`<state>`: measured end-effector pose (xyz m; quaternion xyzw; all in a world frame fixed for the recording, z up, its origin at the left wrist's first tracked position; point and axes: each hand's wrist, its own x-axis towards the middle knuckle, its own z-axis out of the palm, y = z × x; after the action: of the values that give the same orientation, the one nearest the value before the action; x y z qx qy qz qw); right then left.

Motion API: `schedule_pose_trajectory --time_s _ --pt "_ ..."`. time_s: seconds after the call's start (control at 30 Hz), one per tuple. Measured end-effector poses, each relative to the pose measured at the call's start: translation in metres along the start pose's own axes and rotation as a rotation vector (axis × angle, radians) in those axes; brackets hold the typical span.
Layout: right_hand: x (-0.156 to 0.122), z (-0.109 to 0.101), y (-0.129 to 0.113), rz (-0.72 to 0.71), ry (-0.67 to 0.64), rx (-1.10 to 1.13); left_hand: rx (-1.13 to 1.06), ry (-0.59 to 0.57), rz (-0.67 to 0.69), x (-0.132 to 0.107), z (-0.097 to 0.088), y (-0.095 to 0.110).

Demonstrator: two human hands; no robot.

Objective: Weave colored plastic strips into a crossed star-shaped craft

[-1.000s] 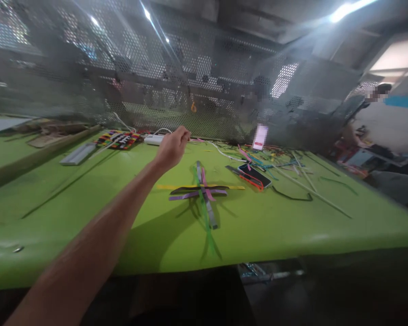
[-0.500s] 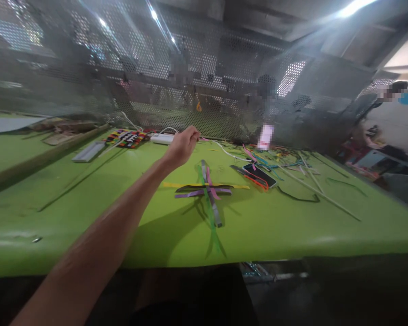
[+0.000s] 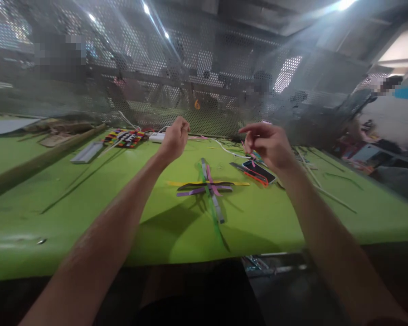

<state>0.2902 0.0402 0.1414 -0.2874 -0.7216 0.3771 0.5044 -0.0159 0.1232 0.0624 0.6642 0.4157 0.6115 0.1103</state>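
My left hand is raised over the far part of the table, its fingers closed in a pinch. Whatever it may hold is too small to make out. A thin pink streak shows just right of it. My right hand hovers above the phone, its index finger stretched out and nothing visible in it. Between and below the hands lies a small cross of woven strips: yellow, black and purple run across, while grey, green and pink run lengthwise. Neither hand touches it.
A phone with an orange cutter lies right of the cross. Loose strips and sticks lie behind it. At the left are a colourful woven mat, a grey tray and a long pole. A perforated metal screen stands behind.
My right hand has come into view from the right, above the phone. My left hand has shifted slightly left and stays closed. The view has turned a little.
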Motion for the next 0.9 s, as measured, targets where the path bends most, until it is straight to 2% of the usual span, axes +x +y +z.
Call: schedule_pose_trajectory --time_s 0.1,0.17,0.23,0.33,0.43,0.57,0.9 --pt "0.044 -0.018 0.051 0.292 0.153 -0.167 0.066 -0.071 -0.053 -0.001 -0.007 -0.004" --pt "0.053 -0.018 0.086 0.348 0.214 -0.202 0.133 -0.150 -0.104 -0.004 -0.010 -0.007" --pt "0.051 -0.013 0.115 0.363 0.268 -0.206 0.149 -0.229 -0.160 -0.009 -0.011 -0.011" --pt "0.040 -0.012 0.143 0.365 0.297 -0.227 0.057 -0.316 -0.290 -0.016 -0.009 -0.018" --pt "0.033 -0.019 0.154 0.349 0.288 -0.271 -0.035 -0.305 -0.391 -0.018 -0.009 -0.024" --pt "0.032 -0.030 0.155 0.319 0.262 -0.327 -0.120 -0.211 -0.434 -0.016 -0.010 -0.028" --pt "0.033 -0.025 0.161 0.326 0.258 -0.267 -0.358 -0.022 -0.556 -0.021 -0.010 -0.034"
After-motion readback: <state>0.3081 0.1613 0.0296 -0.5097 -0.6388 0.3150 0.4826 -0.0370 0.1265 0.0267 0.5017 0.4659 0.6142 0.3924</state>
